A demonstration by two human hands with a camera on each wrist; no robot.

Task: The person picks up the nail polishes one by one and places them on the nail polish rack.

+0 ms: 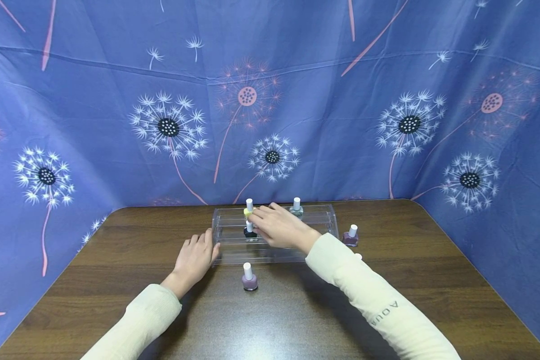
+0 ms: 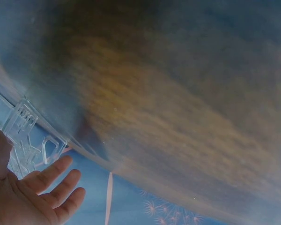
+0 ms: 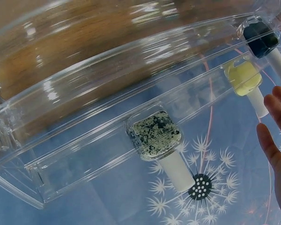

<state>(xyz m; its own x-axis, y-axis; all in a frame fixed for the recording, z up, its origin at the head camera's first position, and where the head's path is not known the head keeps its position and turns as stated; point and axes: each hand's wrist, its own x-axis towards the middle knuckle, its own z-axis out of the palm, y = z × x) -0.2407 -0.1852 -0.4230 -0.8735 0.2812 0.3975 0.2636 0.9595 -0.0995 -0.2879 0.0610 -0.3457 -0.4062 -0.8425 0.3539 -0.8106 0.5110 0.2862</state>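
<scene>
A clear tiered acrylic rack (image 1: 274, 253) stands on the table. My left hand (image 1: 195, 258) rests against its left end, fingers loosely spread; the left wrist view shows that hand (image 2: 42, 197) beside the rack's clear end panel (image 2: 22, 117). Over the tiers reaches my right hand (image 1: 281, 226), its fingers extended close to the white caps of a black nail polish bottle (image 1: 250, 233) and a yellow nail polish bottle (image 3: 243, 78) behind it. A speckled nail polish bottle (image 3: 157, 135) sits on the back tier, farther right. The right thumb is hidden in the right wrist view.
A mauve nail polish bottle (image 1: 249, 278) stands in front of the rack. To the rack's right is a dark purple bottle (image 1: 350, 237); near it a white cap (image 1: 358, 256) peeks out behind the right sleeve. A blue dandelion-print curtain (image 1: 324, 125) hangs behind the table.
</scene>
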